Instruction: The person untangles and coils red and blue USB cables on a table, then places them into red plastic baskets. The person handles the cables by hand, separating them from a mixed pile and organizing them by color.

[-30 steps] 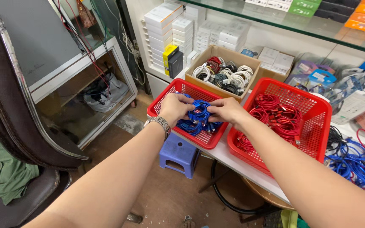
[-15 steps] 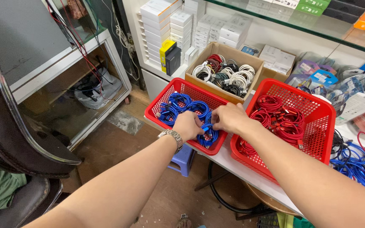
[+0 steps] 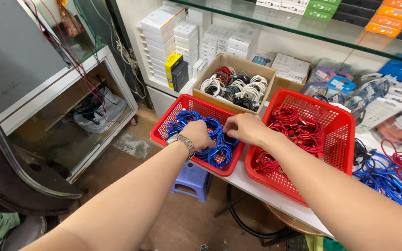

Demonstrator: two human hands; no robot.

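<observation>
So far, your left hand (image 3: 197,134) rests curled on the coiled blue cables (image 3: 212,139) filling the left red basket (image 3: 164,124), and your right hand (image 3: 244,128) pinches one coil; loose blue cables (image 3: 387,179) remain unsorted on the counter.

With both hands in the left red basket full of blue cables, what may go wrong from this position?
1. The left red basket overhangs the white tabletop; pressing down with the left hand may tip it toward the floor.
2. The coiled blue cables lie packed together, so lifting one with the right hand may drag others out.
3. The right forearm passes close over the basket of red cables and may snag its rim.
</observation>
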